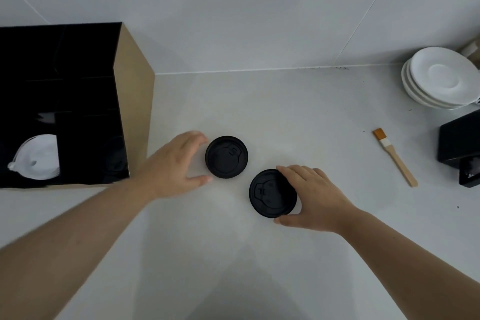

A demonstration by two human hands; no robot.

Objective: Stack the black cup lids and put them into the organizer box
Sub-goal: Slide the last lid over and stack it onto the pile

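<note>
Two black cup lids lie on the white counter. The farther lid [226, 157] rests flat, and my left hand [176, 163] is spread open just to its left, fingertips near its rim but holding nothing. The nearer lid [271, 193] is gripped at its right rim by my right hand [311, 196], thumb below and fingers above. The organizer box [135, 101] stands at the left, black inside with brown cardboard sides. One compartment holds white lids [39, 157]; a dark lid shows faintly in the compartment to their right.
A stack of white saucers [439, 78] sits at the back right. A wooden brush with orange bristles [396, 157] lies on the counter right of the lids. A black machine [459, 145] stands at the right edge. The tiled wall is behind.
</note>
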